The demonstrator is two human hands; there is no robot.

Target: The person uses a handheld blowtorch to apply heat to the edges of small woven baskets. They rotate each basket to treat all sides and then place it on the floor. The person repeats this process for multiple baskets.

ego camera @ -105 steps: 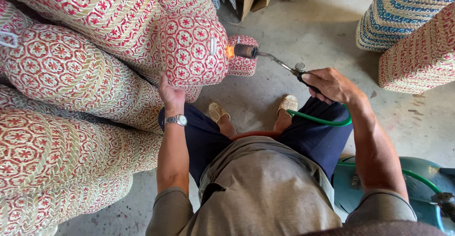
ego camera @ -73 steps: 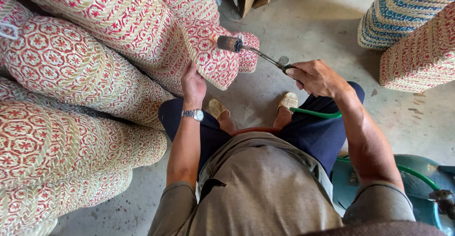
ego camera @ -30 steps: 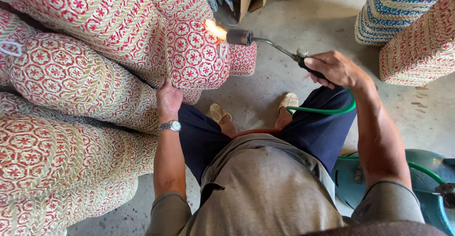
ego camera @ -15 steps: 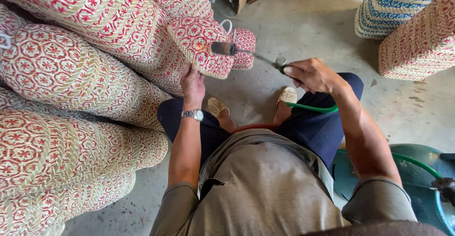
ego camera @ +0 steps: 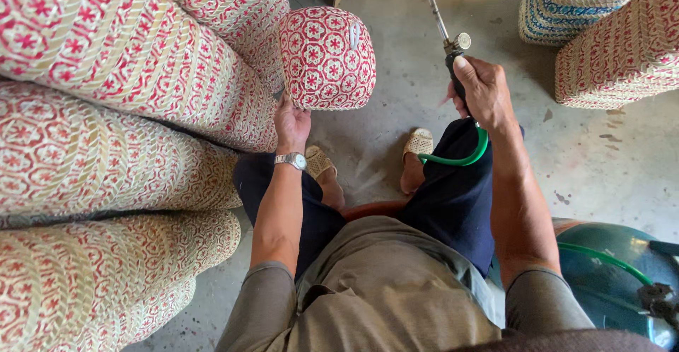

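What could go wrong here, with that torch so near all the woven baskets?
The right hand holds a gas torch close to a red-patterned woven basket that the left hand steadies; woven material might scorch or catch. The green hose loops over the person's leg and could snag. The sandalled feet lie bare below the torch.

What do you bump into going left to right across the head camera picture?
Stacked red woven baskets → left hand under a round red woven basket → right hand gripping the gas torch with its green hose → red woven basket at right.
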